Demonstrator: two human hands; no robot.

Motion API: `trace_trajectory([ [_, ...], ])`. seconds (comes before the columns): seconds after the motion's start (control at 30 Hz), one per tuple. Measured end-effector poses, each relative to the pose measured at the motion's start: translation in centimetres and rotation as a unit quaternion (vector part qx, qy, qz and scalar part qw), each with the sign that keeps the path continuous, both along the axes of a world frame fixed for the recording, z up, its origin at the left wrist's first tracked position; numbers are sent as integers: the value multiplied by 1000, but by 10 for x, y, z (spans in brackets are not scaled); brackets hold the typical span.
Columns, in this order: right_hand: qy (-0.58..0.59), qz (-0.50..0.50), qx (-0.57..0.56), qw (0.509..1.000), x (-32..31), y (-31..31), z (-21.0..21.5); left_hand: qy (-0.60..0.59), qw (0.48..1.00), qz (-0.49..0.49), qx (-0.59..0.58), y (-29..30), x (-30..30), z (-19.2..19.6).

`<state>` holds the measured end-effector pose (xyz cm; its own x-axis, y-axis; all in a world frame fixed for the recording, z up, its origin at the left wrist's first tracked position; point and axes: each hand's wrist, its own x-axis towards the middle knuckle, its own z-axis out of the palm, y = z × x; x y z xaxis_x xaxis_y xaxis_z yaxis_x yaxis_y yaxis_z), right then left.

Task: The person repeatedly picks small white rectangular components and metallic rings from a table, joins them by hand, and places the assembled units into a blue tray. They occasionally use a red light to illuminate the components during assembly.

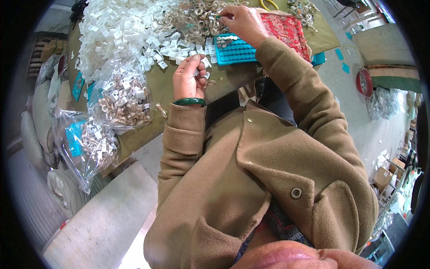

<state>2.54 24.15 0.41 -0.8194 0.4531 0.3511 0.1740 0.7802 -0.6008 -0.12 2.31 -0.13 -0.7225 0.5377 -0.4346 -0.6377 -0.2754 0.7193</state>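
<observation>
My left hand (189, 80), with a dark green bangle (189, 102) at its wrist, is curled at the front edge of the white pile. Its fingers are closed round a small white plastic piece (205, 75), partly hidden by them. Over the heap of beige cord loops (197, 20), my right hand (246, 24) has thumb and forefinger pinched together. What they hold, if anything, is too small to make out. Just below that hand lies a blue ridged tray (242, 53) with several round silvery pieces (226, 41) in its upper left part.
A large heap of white plastic pieces (118, 33) covers the table's left. Clear bags (123, 101) of white pieces with cords sit at the left edge. Red patterned cloth (286, 36) and yellow-handled tool (269, 4) lie right. A red basin (364, 83) stands beyond the table.
</observation>
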Motion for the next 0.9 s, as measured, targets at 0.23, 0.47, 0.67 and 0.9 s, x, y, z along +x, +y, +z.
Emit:
trace_trajectory([
  [0.23, 11, 23, -6, 1000, 2, -3, -6, 203, 972, -42, -113, 18, -40, 3],
  [0.47, 77, 44, 56, 995, 4, -8, -12, 730, 574, -101, -357, 76, -91, 6],
  [0.67, 78, 36, 80, 993, 10, -10, -7, 702, 617, -108, -338, 88, -92, 7],
  [0.9, 142, 56, 146, 977, 5, -28, -2, 535, 831, 13, -153, 78, -80, 7],
])
